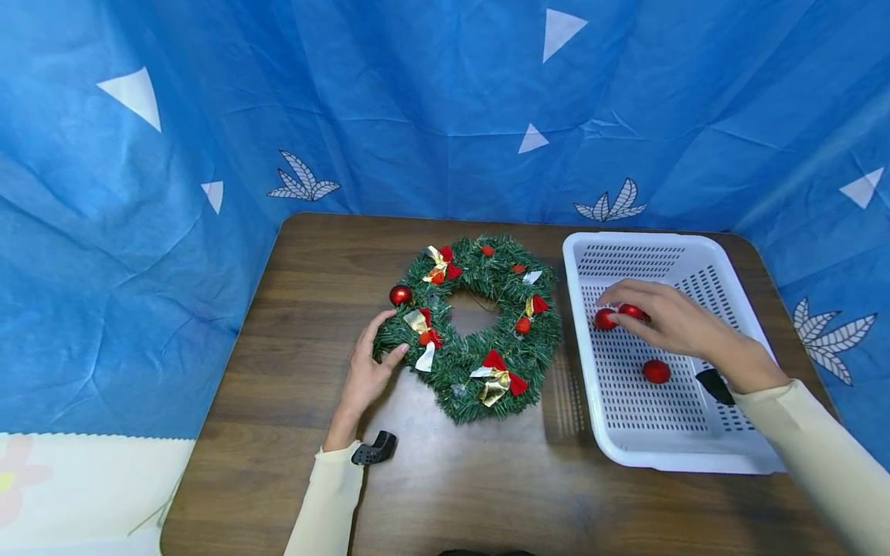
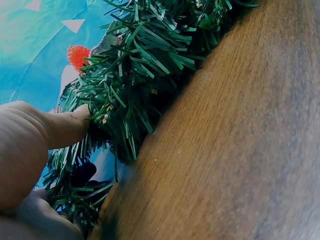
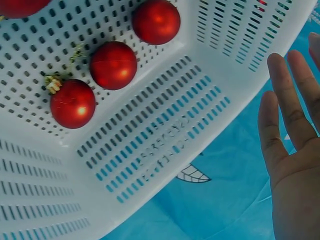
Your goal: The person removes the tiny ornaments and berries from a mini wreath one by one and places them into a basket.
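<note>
A green tinsel wreath with red, gold and white bows lies on the table. My left hand grips its left edge; in the left wrist view the thumb presses into the green strands, with fingers below. Just beyond that hand, a shiny red bauble sits at the wreath's outer edge. My right hand reaches over the white basket, where a red bauble shows between thumb and fingers. In the right wrist view its fingers extend, the palm bare. Several red baubles lie in the basket.
The slotted plastic basket stands at the right of the brown wooden table. Blue printed curtain hangs behind and along both sides. The basket's raised rim runs beneath the right forearm's side.
</note>
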Available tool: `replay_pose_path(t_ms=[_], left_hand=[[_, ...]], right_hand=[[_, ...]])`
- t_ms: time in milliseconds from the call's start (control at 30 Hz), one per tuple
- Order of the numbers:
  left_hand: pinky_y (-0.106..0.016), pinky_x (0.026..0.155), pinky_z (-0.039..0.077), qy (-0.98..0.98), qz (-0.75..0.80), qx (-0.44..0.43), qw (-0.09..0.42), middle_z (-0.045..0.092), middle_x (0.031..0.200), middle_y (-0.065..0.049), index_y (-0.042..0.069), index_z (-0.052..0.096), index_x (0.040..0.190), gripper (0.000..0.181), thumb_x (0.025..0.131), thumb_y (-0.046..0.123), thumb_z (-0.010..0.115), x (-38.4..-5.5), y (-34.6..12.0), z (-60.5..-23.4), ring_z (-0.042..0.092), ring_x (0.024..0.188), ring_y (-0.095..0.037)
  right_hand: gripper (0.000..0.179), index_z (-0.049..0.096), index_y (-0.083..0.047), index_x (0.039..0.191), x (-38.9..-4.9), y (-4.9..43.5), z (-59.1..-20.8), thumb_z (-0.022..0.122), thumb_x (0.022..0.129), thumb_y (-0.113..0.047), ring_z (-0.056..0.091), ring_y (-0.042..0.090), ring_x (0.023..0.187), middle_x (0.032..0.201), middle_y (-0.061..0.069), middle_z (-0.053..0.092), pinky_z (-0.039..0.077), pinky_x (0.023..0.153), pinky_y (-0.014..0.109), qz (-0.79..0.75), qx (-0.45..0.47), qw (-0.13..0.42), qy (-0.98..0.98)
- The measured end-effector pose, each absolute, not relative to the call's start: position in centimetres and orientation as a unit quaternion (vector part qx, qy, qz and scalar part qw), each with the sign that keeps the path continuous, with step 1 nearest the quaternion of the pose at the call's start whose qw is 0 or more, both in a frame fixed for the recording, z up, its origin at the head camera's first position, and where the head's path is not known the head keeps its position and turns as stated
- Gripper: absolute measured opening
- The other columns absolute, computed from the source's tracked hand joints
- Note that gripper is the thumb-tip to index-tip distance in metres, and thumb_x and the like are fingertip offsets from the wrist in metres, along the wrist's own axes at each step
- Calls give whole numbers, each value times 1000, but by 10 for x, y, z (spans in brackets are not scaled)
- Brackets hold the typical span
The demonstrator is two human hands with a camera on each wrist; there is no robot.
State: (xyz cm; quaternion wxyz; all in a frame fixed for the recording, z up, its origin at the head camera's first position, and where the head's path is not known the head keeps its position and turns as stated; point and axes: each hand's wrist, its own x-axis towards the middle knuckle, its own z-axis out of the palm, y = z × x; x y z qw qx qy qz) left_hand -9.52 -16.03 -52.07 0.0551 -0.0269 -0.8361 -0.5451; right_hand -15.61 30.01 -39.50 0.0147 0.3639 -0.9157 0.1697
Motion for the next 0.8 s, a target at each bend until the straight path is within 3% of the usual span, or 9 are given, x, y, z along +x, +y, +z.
replay_pose_path(t_ms=[300, 800], left_hand=[[-57, 117, 29, -837, -544, -27, 58, 47, 151, -10, 26, 48, 147, 61, 92, 16, 74, -96, -159, -520, 41, 142, -32], [-57, 117, 29, -836, -546, -26, 55, 47, 152, -9, 26, 49, 146, 60, 92, 18, 74, -95, -160, -519, 40, 142, -33]], right_hand=[[39, 71, -10, 115, -159, 289, -388, 83, 78, -5, 68, 26, 104, 115, 6, 71, 58, 84, 49, 173, 391, 28, -904], [39, 71, -14, 115, -169, 268, -376, 81, 79, -4, 66, 20, 104, 115, 1, 71, 56, 87, 45, 176, 443, 46, -878]])
